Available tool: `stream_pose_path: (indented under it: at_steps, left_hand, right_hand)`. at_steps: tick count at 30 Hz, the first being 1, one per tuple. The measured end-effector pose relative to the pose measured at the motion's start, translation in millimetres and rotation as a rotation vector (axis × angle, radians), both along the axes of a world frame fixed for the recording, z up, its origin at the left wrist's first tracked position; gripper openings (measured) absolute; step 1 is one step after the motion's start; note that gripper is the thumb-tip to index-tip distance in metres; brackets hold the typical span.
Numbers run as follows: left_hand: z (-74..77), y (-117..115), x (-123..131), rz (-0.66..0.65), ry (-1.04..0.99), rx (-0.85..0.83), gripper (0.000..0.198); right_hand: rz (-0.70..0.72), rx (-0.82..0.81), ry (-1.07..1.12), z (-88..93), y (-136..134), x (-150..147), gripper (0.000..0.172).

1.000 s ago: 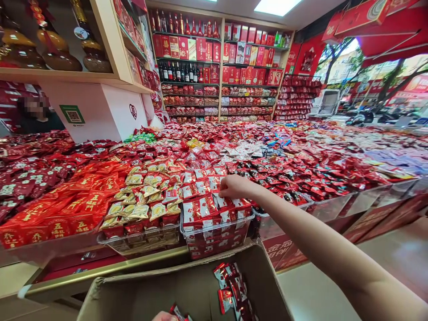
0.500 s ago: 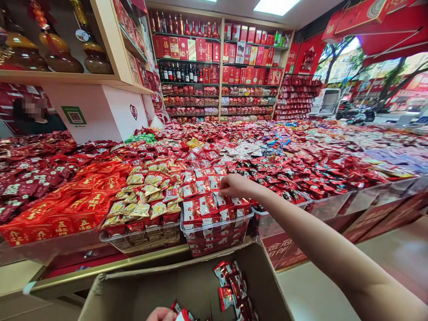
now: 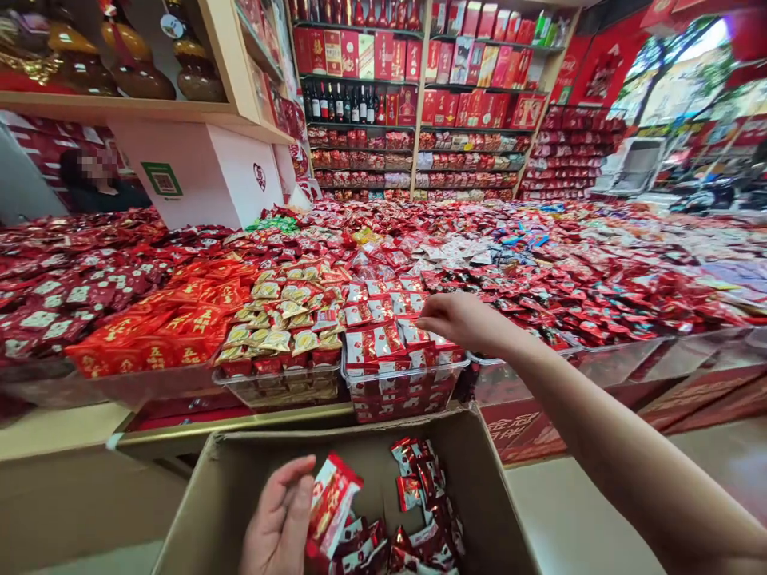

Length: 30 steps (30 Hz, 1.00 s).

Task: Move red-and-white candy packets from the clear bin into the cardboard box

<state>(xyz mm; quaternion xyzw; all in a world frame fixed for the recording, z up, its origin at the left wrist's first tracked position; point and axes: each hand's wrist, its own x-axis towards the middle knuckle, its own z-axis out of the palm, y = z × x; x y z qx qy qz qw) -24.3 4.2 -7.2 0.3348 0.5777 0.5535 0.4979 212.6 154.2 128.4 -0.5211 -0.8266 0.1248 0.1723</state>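
My left hand (image 3: pixel 280 515) is raised over the open cardboard box (image 3: pixel 272 447), its thumb and fingers closed on a red-and-white candy packet (image 3: pixel 334 505). Beneath it, more wrapped candies (image 3: pixel 428 471) lie loosely in the box, mostly toward its right side. Farther forward, my right hand (image 3: pixel 464 323) reaches to a clear plastic bin (image 3: pixel 407 374) stacked with rows of red-and-white packets (image 3: pixel 375 342). Its fingers are curled together at the right edge of the stack. The fingertips are partly hidden, and whether a packet is between them does not show.
Gold-and-red packets (image 3: pixel 281 315) fill the bin to the left, with bright red pouches (image 3: pixel 180 323) beyond. Piles of dark red sweets (image 3: pixel 569 295) spread rightward. A white pillar (image 3: pixel 231 180) and stocked shelves (image 3: pixel 419 96) stand behind. A person (image 3: pixel 89 180) is at far left.
My left hand has risen into view from the bottom edge, lifting the candy packet. My right hand stays at the same bin, fingers still curled. The view has tilted down, showing more of the box.
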Motion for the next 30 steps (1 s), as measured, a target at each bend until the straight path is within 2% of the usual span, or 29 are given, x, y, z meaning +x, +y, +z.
stream_pose_path:
  at_steps: [1, 3, 5, 7, 11, 13, 16, 20, 22, 24, 25, 27, 28, 30]
  left_hand:
    - [8.9, 1, 4, 0.037, 0.016, 0.059, 0.051]
    - [25.5, 2, 15, 0.121, 0.045, 0.159, 0.050]
    - [37.4, 3, 27, 0.146, 0.092, 0.223, 0.048]
    - [42.5, 3, 36, 0.110, 0.186, 0.273, 0.045]
    - [39.5, 5, 40, -0.056, 0.304, 0.337, 0.043]
    - [38.1, 5, 41, -0.091, 0.267, 0.351, 0.041]
    - [39.8, 5, 45, -0.046, 0.173, 0.340, 0.038]
    - [44.9, 2, 51, 0.016, -0.005, 0.248, 0.038]
    - [47.9, 3, 51, 0.004, -0.146, 0.169, 0.043]
    - [49.9, 4, 48, -0.040, -0.319, 0.053, 0.051]
    - [50.0, 5, 46, -0.066, -0.387, 0.003, 0.054]
    - [47.1, 6, 44, -0.103, -0.482, -0.065, 0.058]
    - [44.2, 6, 43, -0.126, -0.508, -0.078, 0.056]
    - [36.3, 6, 42, -0.206, -0.540, -0.092, 0.053]
  right_hand:
    - [0.089, -0.087, 0.133, -2.8, -16, -7, 0.029]
    - [0.257, -0.368, 0.344, -13.0, -49, -22, 0.039]
    - [0.317, -0.480, 0.449, -27.9, -75, -41, 0.041]
    - [0.320, -0.458, 0.520, -44.0, -87, -57, 0.040]
    - [0.295, -0.325, 0.585, -66.5, -85, -74, 0.040]
    - [0.268, -0.281, 0.596, -72.2, -82, -75, 0.041]
    - [0.233, -0.240, 0.601, -77.7, -84, -75, 0.041]
    - [0.216, -0.221, 0.607, -83.3, -90, -72, 0.042]
    - [0.210, -0.253, 0.687, -85.4, -93, -67, 0.041]
    - [0.283, -0.326, 0.826, -86.4, -94, -60, 0.031]
    - [0.359, -0.352, 0.887, -86.5, -94, -56, 0.034]
    - [0.546, -0.349, 0.928, -85.7, -93, -50, 0.058]
    - [0.612, -0.313, 0.918, -85.2, -92, -49, 0.057]
    - [0.638, -0.207, 0.894, -84.7, -91, -48, 0.038]
